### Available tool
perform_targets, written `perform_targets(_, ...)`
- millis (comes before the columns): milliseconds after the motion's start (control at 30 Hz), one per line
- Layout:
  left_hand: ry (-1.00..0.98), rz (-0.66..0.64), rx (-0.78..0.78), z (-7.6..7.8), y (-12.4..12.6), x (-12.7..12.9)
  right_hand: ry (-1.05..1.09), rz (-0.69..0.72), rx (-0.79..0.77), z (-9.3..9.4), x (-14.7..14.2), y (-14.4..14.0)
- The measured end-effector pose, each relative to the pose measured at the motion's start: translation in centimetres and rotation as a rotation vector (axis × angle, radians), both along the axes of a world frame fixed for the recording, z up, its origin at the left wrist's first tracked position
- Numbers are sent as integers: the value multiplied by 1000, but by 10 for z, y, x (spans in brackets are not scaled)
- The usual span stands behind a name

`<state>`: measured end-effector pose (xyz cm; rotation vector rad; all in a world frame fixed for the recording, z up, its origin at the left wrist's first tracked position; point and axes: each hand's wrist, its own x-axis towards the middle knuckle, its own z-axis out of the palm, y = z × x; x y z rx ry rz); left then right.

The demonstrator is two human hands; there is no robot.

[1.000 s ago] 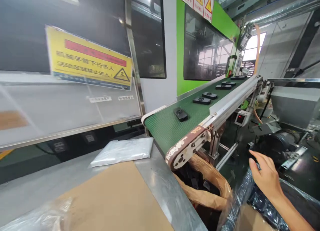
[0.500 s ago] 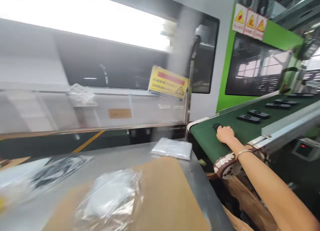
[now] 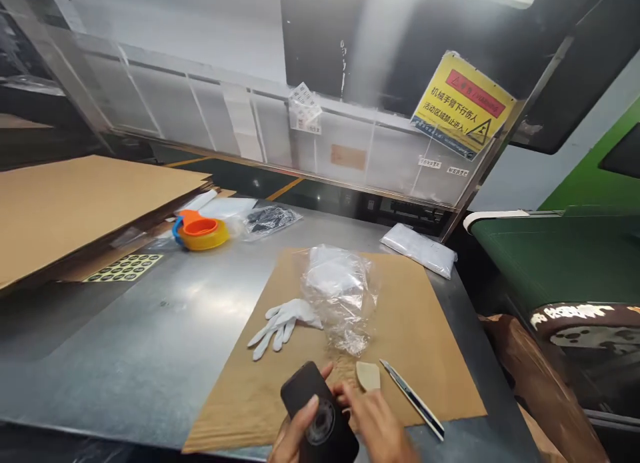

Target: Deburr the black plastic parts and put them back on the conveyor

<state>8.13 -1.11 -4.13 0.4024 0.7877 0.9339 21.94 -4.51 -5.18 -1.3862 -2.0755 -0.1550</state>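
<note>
My left hand (image 3: 295, 436) grips a black rectangular plastic part (image 3: 313, 393), its thumb lying across the top face beside a round dark emblem. At the part's right edge is my right hand (image 3: 377, 426), fingers bent in against it and slightly blurred. Just beyond that hand a small beige piece (image 3: 369, 375) shows on the brown cardboard sheet (image 3: 425, 329). To its right lies a utility knife (image 3: 413, 399). Farther back on the cardboard are a white glove (image 3: 285, 323) and a crumpled clear plastic bag (image 3: 343, 283) with something white inside.
A metal table (image 3: 150, 343) carries the cardboard. At left are orange and yellow tape rolls (image 3: 205, 236), a sticker sheet (image 3: 125, 267) and stacked cardboard (image 3: 75, 209). A white packet (image 3: 420, 249) lies back right. A green conveyor belt (image 3: 565, 256) stands beyond the table's right edge.
My right hand has left the conveyor, where it was at a black part, and is now over the table. My left hand has come into view holding a black part. The view has swung left.
</note>
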Motion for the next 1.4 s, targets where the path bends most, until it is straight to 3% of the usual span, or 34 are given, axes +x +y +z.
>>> perform_targets(67, 33, 44, 16, 1, 0, -16, -17, -113, -89, -7, 4, 12)
perform_targets(167, 187, 14, 291, -3, -5, -41, -147, -285, -194, -22, 16, 29)
perform_targets(300, 408, -87, 558, -11, -12, -65, -148, -193, -271, -33, 18, 29)
perform_targets(367, 499, -150, 644, -13, -13, -72, -85, -115, -308, -17, 11, 20)
perform_targets(433, 561, -221, 724, -13, -12, -74, 62, -4, -328, 11, -3, 10)
perform_targets(533, 595, -297, 806, -11, -11, -71, 203, 315, -203, 53, -33, 2)
perform_targets(633, 599, -311, 836, -9, -14, -69, 122, 486, -77, 69, -52, 0)
perform_targets(833, 641, -376, 910, -7, -21, -72, 118, 423, -158, 55, -47, -10)
perform_targets(967, 599, -345, 925, -10, -24, -71, 92, 447, -173, 57, -49, -16)
perform_targets(1233, 485, -437, 869, -17, -29, -67, 114, 504, -219, 58, -44, -19)
perform_targets(1400, 460, -462, 837, -18, -30, -69, 184, 510, -368, 61, -38, -21)
